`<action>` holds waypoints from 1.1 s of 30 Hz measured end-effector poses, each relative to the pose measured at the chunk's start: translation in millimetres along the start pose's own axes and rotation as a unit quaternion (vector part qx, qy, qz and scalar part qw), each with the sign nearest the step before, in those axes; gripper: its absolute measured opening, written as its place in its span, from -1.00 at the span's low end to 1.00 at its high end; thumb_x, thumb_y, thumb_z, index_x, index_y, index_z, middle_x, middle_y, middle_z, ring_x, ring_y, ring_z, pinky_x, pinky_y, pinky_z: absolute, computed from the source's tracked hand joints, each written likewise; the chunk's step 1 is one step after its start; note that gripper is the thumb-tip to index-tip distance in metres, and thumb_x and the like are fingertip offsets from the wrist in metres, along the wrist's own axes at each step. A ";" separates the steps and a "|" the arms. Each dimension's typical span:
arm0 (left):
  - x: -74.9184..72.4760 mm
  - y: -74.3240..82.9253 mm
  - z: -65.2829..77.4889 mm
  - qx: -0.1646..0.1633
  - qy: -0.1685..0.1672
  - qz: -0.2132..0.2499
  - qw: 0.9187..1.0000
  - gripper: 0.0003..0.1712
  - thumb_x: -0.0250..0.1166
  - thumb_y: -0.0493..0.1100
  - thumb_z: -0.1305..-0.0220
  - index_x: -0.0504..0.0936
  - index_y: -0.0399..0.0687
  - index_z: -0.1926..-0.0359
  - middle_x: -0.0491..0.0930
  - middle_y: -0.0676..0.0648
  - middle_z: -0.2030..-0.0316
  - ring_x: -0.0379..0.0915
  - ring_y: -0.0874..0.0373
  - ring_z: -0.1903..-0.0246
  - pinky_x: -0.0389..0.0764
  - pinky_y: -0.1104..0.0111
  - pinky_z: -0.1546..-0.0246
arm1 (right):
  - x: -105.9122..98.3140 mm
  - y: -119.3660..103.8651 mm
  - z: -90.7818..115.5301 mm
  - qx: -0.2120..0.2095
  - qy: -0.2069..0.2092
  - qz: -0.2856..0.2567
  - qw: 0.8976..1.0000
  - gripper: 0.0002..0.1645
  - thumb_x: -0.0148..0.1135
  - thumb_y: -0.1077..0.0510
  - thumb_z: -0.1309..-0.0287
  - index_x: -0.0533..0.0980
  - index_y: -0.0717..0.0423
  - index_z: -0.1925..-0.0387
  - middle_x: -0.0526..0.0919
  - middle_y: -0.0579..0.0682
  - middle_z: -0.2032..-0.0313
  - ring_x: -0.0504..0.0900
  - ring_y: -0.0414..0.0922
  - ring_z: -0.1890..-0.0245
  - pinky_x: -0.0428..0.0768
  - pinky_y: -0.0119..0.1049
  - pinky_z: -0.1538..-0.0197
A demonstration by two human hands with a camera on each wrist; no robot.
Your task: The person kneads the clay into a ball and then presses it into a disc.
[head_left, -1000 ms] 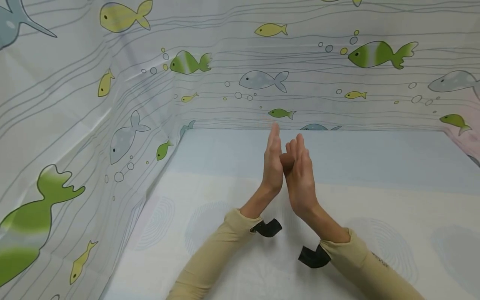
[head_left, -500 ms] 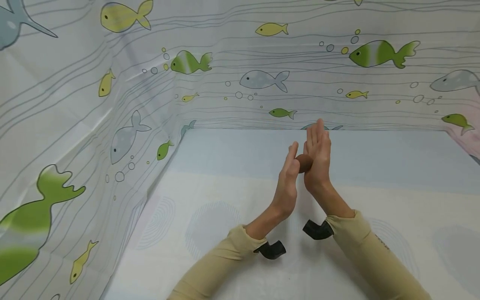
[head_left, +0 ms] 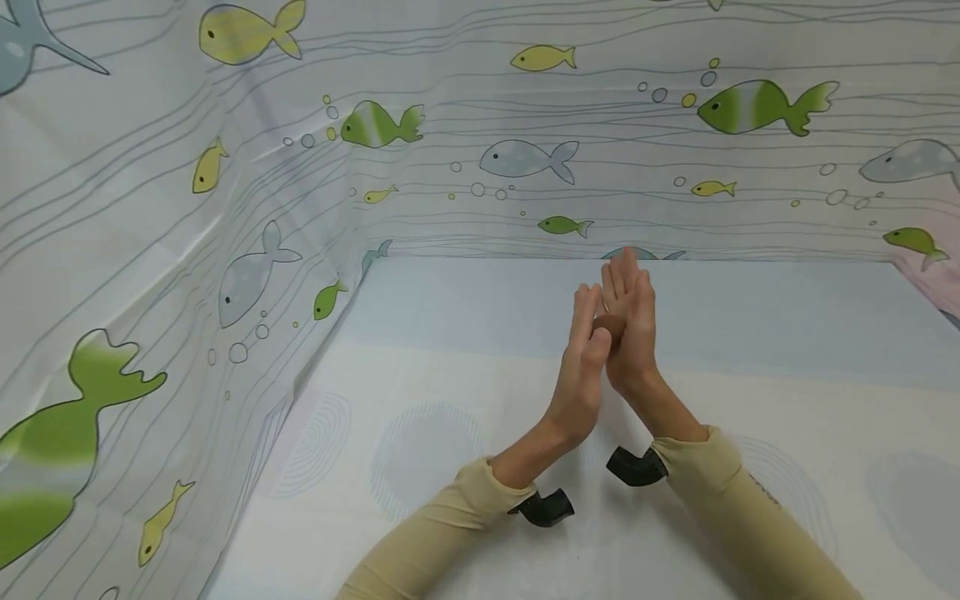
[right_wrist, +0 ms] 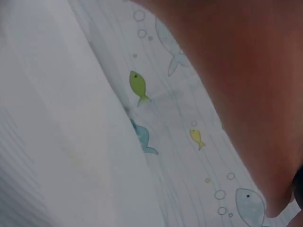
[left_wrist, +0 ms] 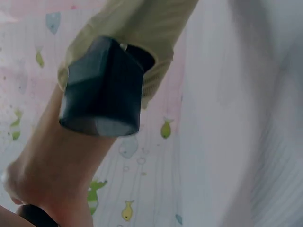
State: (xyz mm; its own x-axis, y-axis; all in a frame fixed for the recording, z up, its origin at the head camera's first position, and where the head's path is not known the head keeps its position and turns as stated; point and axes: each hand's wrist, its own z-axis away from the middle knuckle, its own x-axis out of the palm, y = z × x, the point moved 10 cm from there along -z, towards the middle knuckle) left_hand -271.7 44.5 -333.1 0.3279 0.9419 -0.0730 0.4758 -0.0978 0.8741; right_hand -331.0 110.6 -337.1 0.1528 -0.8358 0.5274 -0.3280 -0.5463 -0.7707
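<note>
A brown rounded lump, like modelling clay point(head_left: 612, 324), is pressed between the palms in the head view. My left hand point(head_left: 579, 379) stands on its left with straight fingers, the thumb tip hiding part of the lump. Against its other side lies the palm of my right hand point(head_left: 633, 337), also straight-fingered and reaching a little farther forward. In the left wrist view, the right hand point(left_wrist: 52, 189) shows past its sleeve, and a dark bit of the lump point(left_wrist: 38, 215) is at the bottom. A dark edge of the lump point(right_wrist: 299, 187) appears in the right wrist view.
Both hands are raised over a white and pale blue tabletop point(head_left: 450, 367). A fish-patterned sheet point(head_left: 435, 225) rises behind it and along the left. Black angled pieces stick out from the left cuff point(head_left: 547, 508) and the right cuff point(head_left: 636, 467).
Both hands and the lump have shifted right. The right hand slid forward along the left one, then dropped back slightly. The left thumb now covers more of the lump.
</note>
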 end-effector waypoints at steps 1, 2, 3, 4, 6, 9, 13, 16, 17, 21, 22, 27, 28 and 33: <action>-2.4 -2.6 -2.0 -0.003 0.007 -0.003 1.000 -0.09 -0.41 0.41 -0.41 -0.20 0.02 -0.58 -0.33 0.11 -0.56 -0.48 0.25 -0.53 -0.21 0.07 -0.51 | 3.2 0.8 2.8 0.002 -0.005 0.006 1.000 -0.15 -0.32 -0.28 -0.46 -0.27 -0.11 -0.59 -0.27 -0.07 -0.58 -0.22 -0.16 -0.57 -0.22 -0.22 -0.54; -5.1 -5.2 -4.5 -0.005 0.015 -0.005 1.000 -0.10 -0.40 0.39 -0.42 -0.19 0.02 -0.58 -0.33 0.10 -0.56 -0.46 0.26 -0.53 -0.18 0.08 -0.51 | 6.5 1.6 5.8 0.004 -0.010 0.014 1.000 -0.15 -0.33 -0.27 -0.47 -0.28 -0.09 -0.59 -0.26 -0.07 -0.58 -0.21 -0.16 -0.57 -0.21 -0.22 -0.54; -8.1 -7.3 -7.0 -0.006 0.024 -0.006 1.000 -0.12 -0.39 0.37 -0.43 -0.18 0.01 -0.58 -0.31 0.09 -0.57 -0.44 0.26 -0.53 -0.17 0.08 -0.51 | 9.4 2.0 8.5 0.004 -0.014 0.023 1.000 -0.16 -0.35 -0.26 -0.48 -0.27 -0.08 -0.59 -0.24 -0.06 -0.58 -0.21 -0.15 -0.57 -0.21 -0.21 -0.54; -11.8 -8.7 -9.8 -0.004 0.034 -0.006 0.999 -0.13 -0.37 0.34 -0.44 -0.17 -0.02 -0.58 -0.29 0.07 -0.57 -0.41 0.26 -0.53 -0.16 0.09 -0.51 | 12.4 2.4 11.4 0.005 -0.018 0.035 0.999 -0.17 -0.36 -0.26 -0.48 -0.27 -0.07 -0.59 -0.22 -0.05 -0.58 -0.20 -0.14 -0.57 -0.20 -0.20 -0.54; -19.6 -10.7 -15.3 0.000 0.055 -0.007 0.998 -0.15 -0.34 0.29 -0.46 -0.14 -0.08 -0.58 -0.23 0.05 -0.57 -0.36 0.26 -0.53 -0.15 0.13 -0.51 | 18.6 3.2 17.2 0.005 -0.028 0.062 0.998 -0.17 -0.39 -0.25 -0.48 -0.27 -0.03 -0.59 -0.20 -0.04 -0.58 -0.19 -0.13 -0.57 -0.20 -0.18 -0.55; -32.6 -12.0 -22.5 0.007 0.085 -0.013 0.996 -0.17 -0.31 0.25 -0.46 -0.09 -0.10 -0.57 -0.11 0.01 -0.56 -0.24 0.26 -0.52 -0.11 0.16 -0.51 | 29.2 6.5 27.3 0.012 -0.049 0.092 0.994 -0.15 -0.44 -0.26 -0.47 -0.29 0.02 -0.58 -0.21 -0.03 -0.58 -0.21 -0.13 -0.57 -0.21 -0.18 -0.54; -49.5 -11.7 -29.8 0.007 0.119 -0.009 0.993 -0.17 -0.29 0.24 -0.45 -0.06 -0.09 -0.57 0.00 0.01 -0.53 -0.07 0.23 -0.49 -0.03 0.19 -0.49 | 43.1 12.4 39.2 0.015 -0.082 0.113 0.990 -0.12 -0.47 -0.30 -0.47 -0.35 0.04 -0.57 -0.29 -0.05 -0.58 -0.27 -0.12 -0.57 -0.25 -0.12 -0.54; -59.9 -6.7 -35.2 0.012 0.138 0.004 0.990 -0.17 -0.26 0.21 -0.43 -0.08 -0.12 -0.57 -0.03 0.02 -0.54 -0.07 0.17 -0.50 -0.04 0.21 -0.49 | 52.8 14.5 45.7 0.008 -0.107 0.115 0.988 -0.13 -0.50 -0.30 -0.49 -0.42 0.02 -0.56 -0.35 -0.04 -0.57 -0.34 -0.08 -0.57 -0.28 -0.03 -0.54; -62.7 -3.9 -37.4 0.017 0.142 0.009 0.990 -0.17 -0.25 0.19 -0.43 -0.09 -0.13 -0.57 -0.07 0.03 -0.55 -0.12 0.17 -0.51 -0.06 0.22 -0.50 | 55.2 14.1 46.7 0.005 -0.110 0.115 0.987 -0.14 -0.51 -0.29 -0.49 -0.30 0.11 -0.57 -0.16 0.06 -0.56 -0.34 -0.10 -0.57 -0.28 -0.03 -0.54; -71.7 7.1 -45.9 0.035 0.150 0.016 0.988 -0.17 -0.24 0.15 -0.41 -0.10 -0.14 -0.57 -0.08 0.04 -0.55 -0.14 0.23 -0.51 -0.04 0.27 -0.49 | 63.8 8.1 48.9 -0.015 -0.117 0.114 0.986 -0.31 -0.54 -0.25 -0.51 0.28 0.27 0.11 0.37 0.04 0.13 -0.26 -0.19 -0.56 -0.23 -0.02 -0.54; -73.7 9.7 -47.8 0.039 0.152 0.015 0.987 -0.17 -0.25 0.15 -0.40 -0.10 -0.13 -0.57 -0.08 0.04 -0.55 -0.14 0.24 -0.51 -0.02 0.28 -0.48 | 65.6 5.7 49.1 -0.022 -0.118 0.113 0.986 -0.38 -0.54 -0.23 -0.52 0.20 0.21 0.28 0.27 0.02 0.28 -0.19 -0.20 -0.54 -0.21 -0.02 -0.53; -82.4 17.9 -55.2 0.052 0.159 0.007 0.986 -0.16 -0.26 0.14 -0.39 -0.11 -0.13 -0.57 -0.09 0.01 -0.56 -0.14 0.28 -0.50 -0.03 0.30 -0.48 | 72.4 1.7 55.6 -0.033 -0.139 0.100 0.985 -0.30 -0.55 -0.19 -0.52 0.24 0.33 -0.15 0.33 0.04 -0.09 -0.10 -0.14 -0.50 -0.20 0.01 -0.52; -83.4 19.0 -56.2 0.053 0.159 0.007 0.986 -0.16 -0.27 0.14 -0.39 -0.11 -0.14 -0.57 -0.10 0.01 -0.56 -0.15 0.28 -0.50 -0.03 0.29 -0.48 | 73.3 1.7 57.3 -0.032 -0.145 0.098 0.984 -0.25 -0.56 -0.19 -0.52 0.10 0.32 -0.36 0.24 0.07 -0.27 -0.14 -0.11 -0.51 -0.23 0.01 -0.52; -86.2 19.5 -59.4 0.053 0.158 0.014 0.986 -0.15 -0.26 0.18 -0.39 -0.13 -0.10 -0.58 -0.10 0.05 -0.56 -0.17 0.32 -0.50 -0.05 0.28 -0.49 | 74.1 2.8 62.9 -0.029 -0.158 0.094 0.983 -0.17 -0.55 -0.24 -0.50 -0.49 0.03 -0.54 -0.36 -0.02 -0.56 -0.38 -0.05 -0.56 -0.34 0.07 -0.52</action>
State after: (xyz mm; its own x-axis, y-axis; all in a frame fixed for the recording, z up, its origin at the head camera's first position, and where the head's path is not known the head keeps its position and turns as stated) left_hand -339.2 -19.5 -281.2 0.0791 0.9898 0.1188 0.5578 -0.1427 0.8176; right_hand -261.9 43.7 -322.7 0.3630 -0.9022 0.2329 -0.4287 -0.3836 -0.8180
